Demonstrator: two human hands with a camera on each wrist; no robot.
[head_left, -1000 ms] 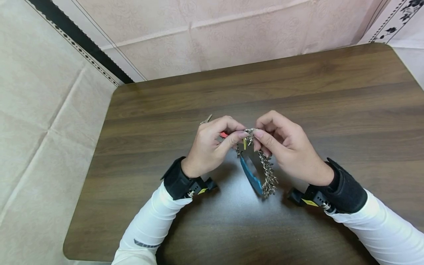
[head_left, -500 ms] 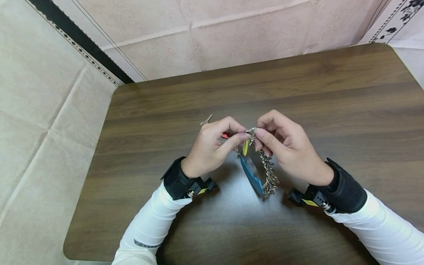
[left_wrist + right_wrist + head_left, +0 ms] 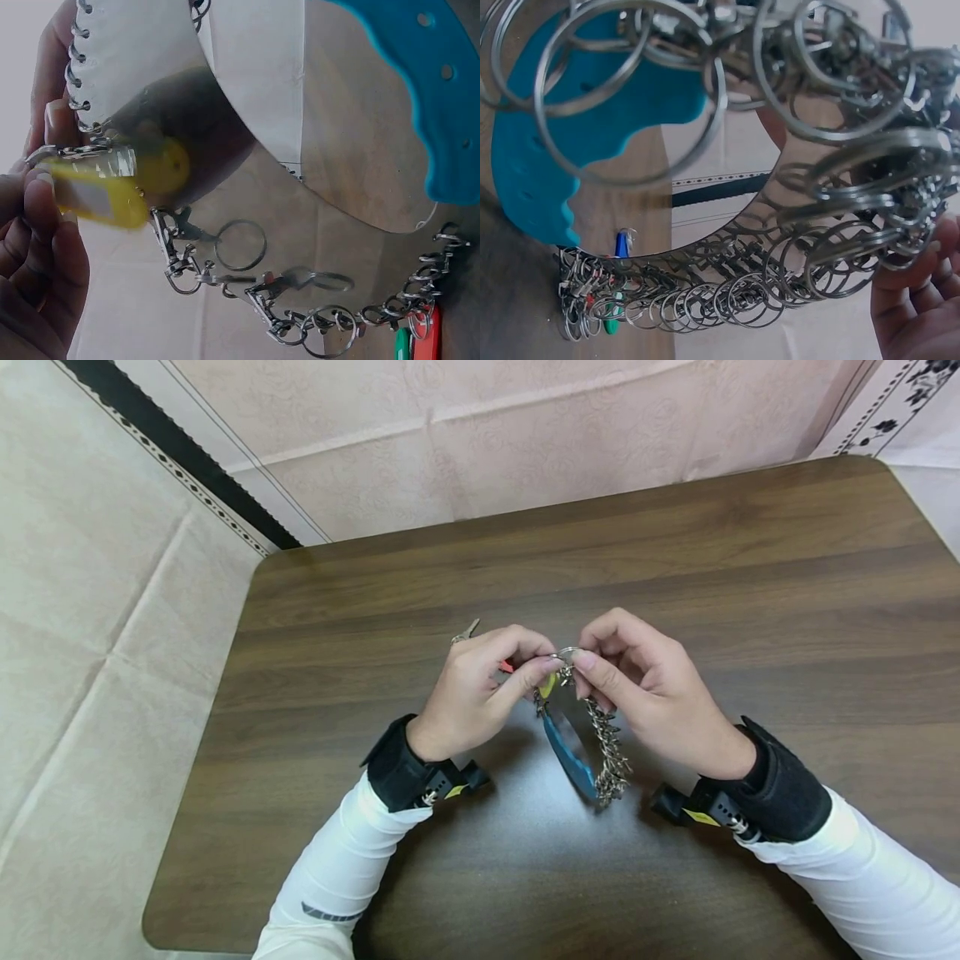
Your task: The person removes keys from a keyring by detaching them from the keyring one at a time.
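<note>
Both hands hold up a bunch of metal key rings and clasps strung on a large metal hoop with a blue grip [image 3: 573, 768]. My left hand [image 3: 480, 693] and my right hand [image 3: 645, 693] pinch opposite sides of a small key ring [image 3: 567, 652], thumb against forefinger. A yellow key tag [image 3: 97, 199], blurred in the left wrist view, hangs at the fingers. The chain of rings and clasps [image 3: 609, 756] droops on the right. Behind the left hand, a key [image 3: 467, 633] sticks out and part of a red tag [image 3: 507, 666] shows.
The brown wooden table [image 3: 375, 593] lies beneath both hands. A pale cloth [image 3: 480, 452] hangs along its far edge, with another pale cloth [image 3: 97, 693] at the left. In the right wrist view, a blue tag [image 3: 622, 244] and a green tag [image 3: 612, 321] show beyond the hoop.
The yellow tag swings and shifts slightly left below the left thumb, and the small ring turns a little between the fingertips. Both hands stay nearly in place.
</note>
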